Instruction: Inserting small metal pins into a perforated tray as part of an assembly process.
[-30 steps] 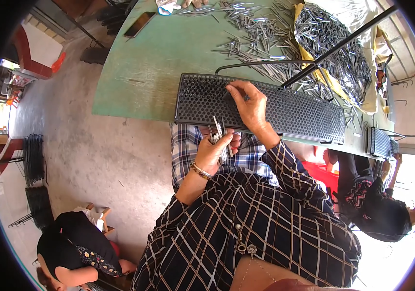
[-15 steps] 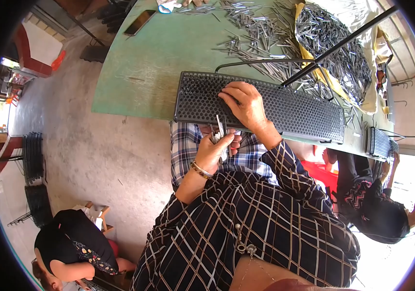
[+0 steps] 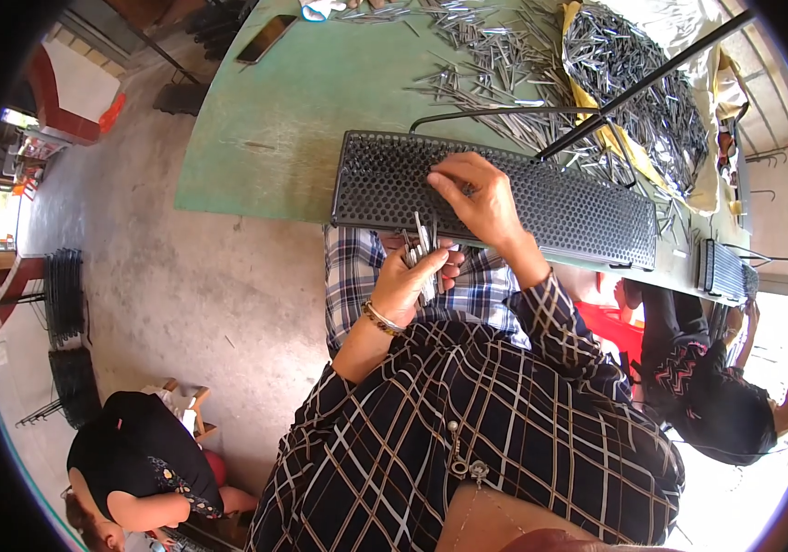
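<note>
A long black panel [image 3: 578,210] with rows of round holes lies across the near edge of the green table, over my lap. My left hand [image 3: 396,287] is closed around a bunch of thin metal strips [image 3: 421,241], just below the panel's near edge; their ends stick up out of the fist. Over the panel's left half is my right hand [image 3: 486,201], thumb and forefinger drawn together at the holes. Whatever those fingertips pinch is too small to make out. Small dark pieces [image 3: 371,156] stand in the holes at the panel's left end.
Loose metal strips [image 3: 495,64] lie scattered across the green table [image 3: 256,147], beside a yellow-edged sack [image 3: 638,83] heaped with more. A black rod frame [image 3: 652,85] rises behind the panel. A phone [image 3: 268,39] lies far left. Other people sit at lower left [image 3: 136,455] and right [image 3: 716,396].
My right hand has shifted slightly right and nearer to me over the panel, its fingers more drawn together. The left hand keeps its bunch of strips almost in place.
</note>
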`<action>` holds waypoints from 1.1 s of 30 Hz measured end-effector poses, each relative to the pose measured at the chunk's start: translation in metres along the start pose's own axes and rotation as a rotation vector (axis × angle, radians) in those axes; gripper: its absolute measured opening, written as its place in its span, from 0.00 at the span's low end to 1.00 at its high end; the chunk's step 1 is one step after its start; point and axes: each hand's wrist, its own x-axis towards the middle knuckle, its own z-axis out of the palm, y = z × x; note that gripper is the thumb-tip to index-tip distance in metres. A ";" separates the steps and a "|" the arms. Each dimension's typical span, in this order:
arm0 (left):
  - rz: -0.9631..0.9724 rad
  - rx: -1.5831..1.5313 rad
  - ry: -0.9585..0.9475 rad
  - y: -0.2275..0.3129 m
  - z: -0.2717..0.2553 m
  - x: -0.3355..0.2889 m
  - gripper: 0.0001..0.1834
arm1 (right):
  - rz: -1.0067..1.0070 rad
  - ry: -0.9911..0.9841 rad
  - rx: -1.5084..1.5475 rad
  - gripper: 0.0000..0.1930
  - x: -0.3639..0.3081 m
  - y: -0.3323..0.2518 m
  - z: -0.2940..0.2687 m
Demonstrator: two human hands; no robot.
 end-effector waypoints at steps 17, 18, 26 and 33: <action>-0.089 -0.085 -0.057 -0.008 0.003 0.015 0.12 | 0.292 0.157 0.217 0.09 0.009 0.012 -0.002; -0.089 -0.084 -0.057 -0.008 0.003 0.016 0.12 | 0.239 0.145 0.141 0.08 0.009 0.012 0.000; -0.042 -0.029 -0.047 -0.012 -0.006 0.012 0.12 | 0.135 0.130 0.050 0.06 0.005 0.009 0.006; -0.004 -0.013 -0.051 -0.009 -0.004 0.007 0.11 | -0.207 0.096 -0.304 0.07 0.002 0.012 0.006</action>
